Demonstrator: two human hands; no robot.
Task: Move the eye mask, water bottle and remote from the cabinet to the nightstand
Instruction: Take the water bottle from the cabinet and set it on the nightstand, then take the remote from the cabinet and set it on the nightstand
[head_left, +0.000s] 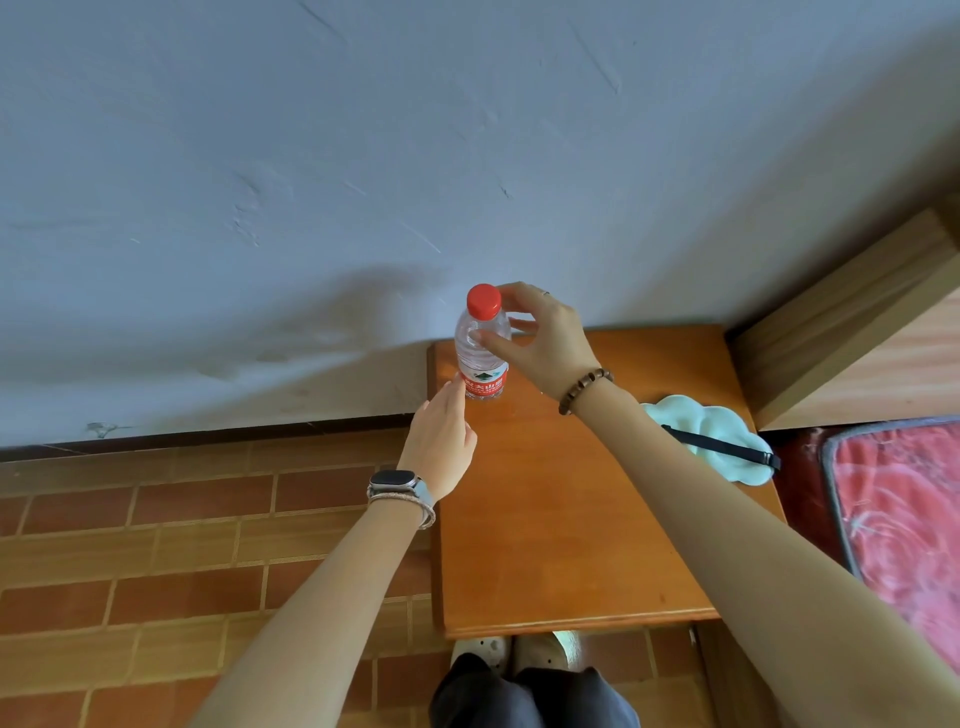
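The wooden nightstand (571, 519) lay nearest, with the pale blue eye mask (727, 441) resting at its 3 o'clock edge, well apart from the bottle. The left hand (441, 447) reached in from 7 o'clock, its fingertips touching the label without gripping. Farthest, at 11 o'clock on the top, the water bottle (480, 353) stood upright, its shoulder pinched by the right hand (545, 338) between thumb and fingers.
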